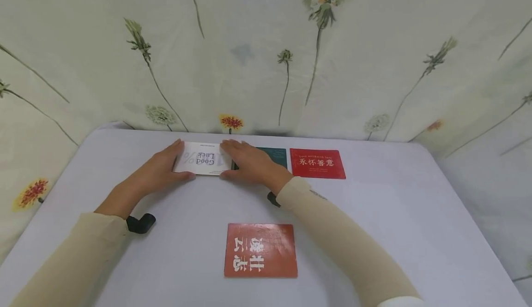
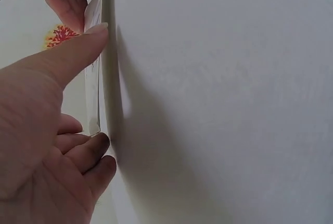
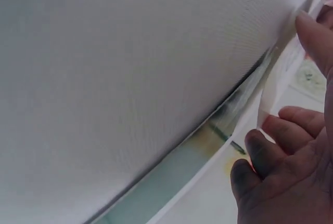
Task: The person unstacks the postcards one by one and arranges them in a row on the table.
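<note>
Both hands are at a white card (image 1: 203,158) printed "Good Luck", at the table's far side. My left hand (image 1: 160,171) holds its left end, thumb at the near edge and fingers towards the far side. At the other end, my right hand (image 1: 251,163) grips it between thumb and fingers. In the left wrist view the card (image 2: 93,94) appears edge-on, close over the tabletop, with the thumb against its edge. A dark green card (image 1: 275,156) lies partly hidden behind the right hand. Curled fingers of the right hand (image 3: 291,156) touch the white card's end in the right wrist view.
To the right of the green card lies a red card (image 1: 317,163) with white characters. Nearer me, an orange-red card (image 1: 261,263) rests turned sideways between the forearms. A white cloth covers the table (image 1: 382,214); a flower-print curtain (image 1: 249,81) hangs behind its far edge.
</note>
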`<state>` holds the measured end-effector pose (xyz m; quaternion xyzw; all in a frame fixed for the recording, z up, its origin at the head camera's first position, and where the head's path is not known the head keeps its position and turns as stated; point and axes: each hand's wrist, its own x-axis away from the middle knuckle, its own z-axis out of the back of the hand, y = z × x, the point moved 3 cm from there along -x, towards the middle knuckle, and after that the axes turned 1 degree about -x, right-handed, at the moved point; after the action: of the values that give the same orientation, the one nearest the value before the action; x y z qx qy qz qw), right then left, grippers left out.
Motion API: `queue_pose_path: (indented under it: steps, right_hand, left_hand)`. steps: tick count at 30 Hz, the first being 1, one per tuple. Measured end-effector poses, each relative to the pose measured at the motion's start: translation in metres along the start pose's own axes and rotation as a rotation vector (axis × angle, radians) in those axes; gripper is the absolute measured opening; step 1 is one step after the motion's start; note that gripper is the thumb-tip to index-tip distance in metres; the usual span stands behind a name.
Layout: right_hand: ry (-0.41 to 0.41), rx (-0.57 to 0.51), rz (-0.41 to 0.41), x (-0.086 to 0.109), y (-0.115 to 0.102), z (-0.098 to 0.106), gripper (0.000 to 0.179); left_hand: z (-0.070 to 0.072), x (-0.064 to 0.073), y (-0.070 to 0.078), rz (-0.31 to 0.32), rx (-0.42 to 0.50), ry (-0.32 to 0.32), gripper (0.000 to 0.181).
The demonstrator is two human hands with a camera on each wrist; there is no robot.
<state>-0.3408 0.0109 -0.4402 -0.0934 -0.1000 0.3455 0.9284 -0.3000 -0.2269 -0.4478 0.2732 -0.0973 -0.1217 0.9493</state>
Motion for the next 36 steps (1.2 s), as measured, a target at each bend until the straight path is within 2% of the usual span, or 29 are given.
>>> queue_pose_path:
  steps: [2,6,12,21,26,31,36]
  right_hand:
    - [-0.013,-0.001,-0.005,-0.001,0.0,-0.002,0.086]
    - [-0.042,-0.026,-0.025,-0.004,0.003,-0.005,0.085]
    - [-0.071,-0.046,-0.045,-0.006,0.005,-0.005,0.086]
    - [-0.058,-0.019,-0.02,0.003,0.005,0.001,0.087]
    - [-0.039,-0.015,0.0,0.02,0.006,0.011,0.084]
    - [-0.038,-0.026,0.01,0.04,0.003,0.021,0.084]
    - [-0.013,-0.016,0.039,0.062,0.0,0.026,0.083]
  left_hand:
    - [-0.001,0.0,-0.001,0.02,0.022,-0.016,0.099]
    - [-0.002,-0.001,-0.002,0.041,0.011,-0.019,0.097]
    - [-0.001,0.001,0.005,0.062,0.001,-0.025,0.097]
    - [-0.003,0.008,0.007,0.039,-0.019,-0.031,0.095]
    - [-0.002,0.015,0.021,0.011,-0.085,-0.031,0.096]
    - [-0.003,0.025,0.039,-0.005,-0.082,-0.026,0.098]
    - [-0.009,0.033,0.059,-0.072,-0.12,-0.001,0.096]
